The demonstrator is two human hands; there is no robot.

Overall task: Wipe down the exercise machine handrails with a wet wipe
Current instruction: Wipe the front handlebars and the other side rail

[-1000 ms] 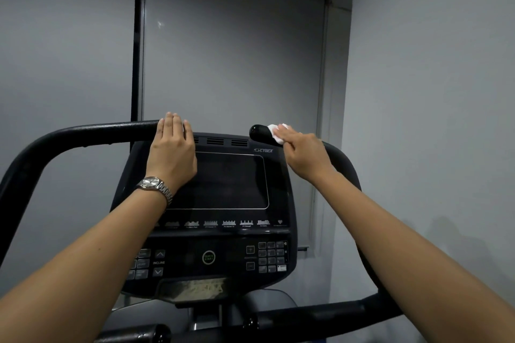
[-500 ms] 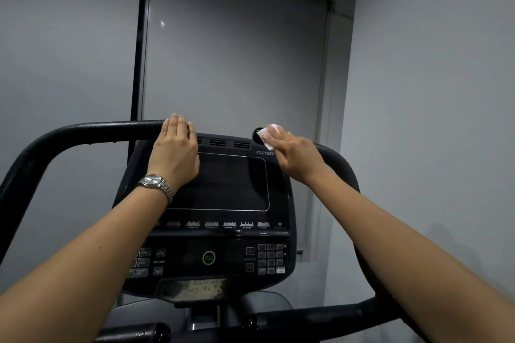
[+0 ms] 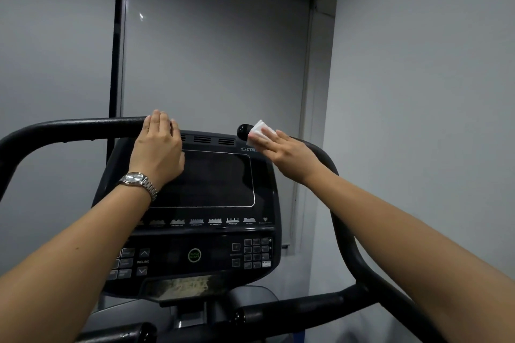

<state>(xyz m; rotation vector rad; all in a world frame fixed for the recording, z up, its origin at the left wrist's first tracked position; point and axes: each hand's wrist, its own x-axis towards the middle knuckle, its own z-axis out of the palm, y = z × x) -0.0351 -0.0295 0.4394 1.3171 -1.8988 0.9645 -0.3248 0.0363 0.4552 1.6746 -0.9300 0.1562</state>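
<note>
I have the wet wipe [image 3: 260,132] under my right hand [image 3: 289,156], right at the inner tip of the right handrail [image 3: 342,231], just above the top right corner of the console [image 3: 211,178]. The fingers [image 3: 274,142] lie stretched out flat on the wipe and press it against the bar. They are not wrapped round it, and I can't see where the thumb sits. The rail's rounded black end cap [image 3: 243,131] pokes out just left of the wipe. What matters for the next stroke is that the rail's long axis runs from that cap out to the right, then bends down and back toward me along the machine's right side. Almost all of its length therefore lies behind the wipe, on the wrist side. I judge the move to be a pull back along the bar, not a push forward. My left hand [image 3: 158,147], with a watch [image 3: 138,179] at the wrist, rests over the inner end of the left handrail [image 3: 69,128] at the console's top left corner. Its fingers [image 3: 160,122] are laid together over the bar and hold nothing. It is well apart from the wipe, so the right hand is the one to do the work.
</note>
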